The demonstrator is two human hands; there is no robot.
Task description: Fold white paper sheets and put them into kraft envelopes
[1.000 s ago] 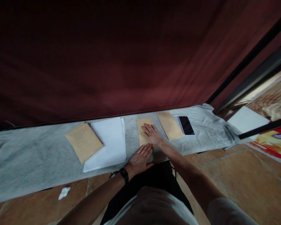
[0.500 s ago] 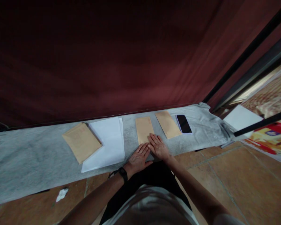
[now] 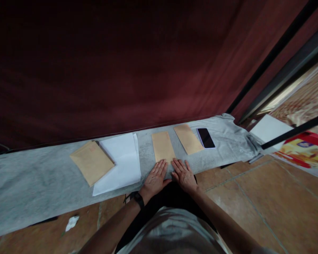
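A brown paper envelope (image 3: 163, 145) lies flat on the grey cloth in front of me. My left hand (image 3: 155, 178) rests flat on its near left corner, fingers stretched out and holding nothing. At the near right corner my right hand (image 3: 184, 175) also lies flat, fingers spread, its fingertips at the envelope's edge. To the right is a second brown envelope (image 3: 188, 139), and a phone (image 3: 206, 138) with a dark screen touches its side. On the left, a stack of brown envelopes (image 3: 92, 162) partly covers white paper sheets (image 3: 122, 160).
The grey cloth (image 3: 29, 180) covers a long, narrow surface against a dark red curtain (image 3: 137, 77). Black bars (image 3: 270, 53) slant at the right, near a red and yellow box (image 3: 304, 148). A crumpled white scrap (image 3: 72, 223) lies on the tiled floor (image 3: 243, 211).
My right hand has drawn back and to the right, away from my left hand, uncovering more of the envelope. My left hand stays at its corner. The view has shifted slightly.
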